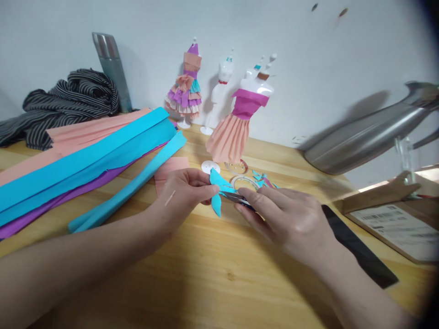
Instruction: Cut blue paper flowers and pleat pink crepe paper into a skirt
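Left hand pinched blue paper piece; right hand, farther from it, gripped scissors, long axis pointing leftward at paper, toward left hand.

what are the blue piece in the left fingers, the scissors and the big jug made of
Blue piece: probably crepe paper, matte and thin, with sharp cut edges, though thin cloth is possible.
Scissors: seemingly metal blades, grey with a slight sheen; the grip is too covered to judge.
Jug: likely stainless steel, silvery with soft reflections.
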Available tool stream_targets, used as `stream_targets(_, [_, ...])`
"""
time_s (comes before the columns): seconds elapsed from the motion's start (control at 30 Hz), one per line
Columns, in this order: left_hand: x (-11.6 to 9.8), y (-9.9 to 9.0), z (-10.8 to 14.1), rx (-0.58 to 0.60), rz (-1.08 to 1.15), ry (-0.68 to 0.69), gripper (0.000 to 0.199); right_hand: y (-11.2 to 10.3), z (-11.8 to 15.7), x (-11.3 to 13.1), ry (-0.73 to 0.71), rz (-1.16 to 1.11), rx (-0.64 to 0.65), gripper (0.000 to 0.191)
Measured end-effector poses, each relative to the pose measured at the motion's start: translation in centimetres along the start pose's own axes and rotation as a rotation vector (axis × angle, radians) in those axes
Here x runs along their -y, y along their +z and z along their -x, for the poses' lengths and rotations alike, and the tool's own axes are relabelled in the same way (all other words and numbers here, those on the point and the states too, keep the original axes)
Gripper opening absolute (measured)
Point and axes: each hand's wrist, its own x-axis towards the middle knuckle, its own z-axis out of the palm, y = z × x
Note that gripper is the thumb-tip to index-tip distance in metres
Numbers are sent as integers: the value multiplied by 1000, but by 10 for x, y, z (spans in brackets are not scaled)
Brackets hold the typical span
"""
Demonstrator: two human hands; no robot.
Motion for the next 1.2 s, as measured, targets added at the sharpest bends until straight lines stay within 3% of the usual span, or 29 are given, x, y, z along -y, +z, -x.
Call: stream_targets(1.2, [-2, 1, 6, 59, 132, -172, 13, 3, -1, 1, 3, -13, -7, 16])
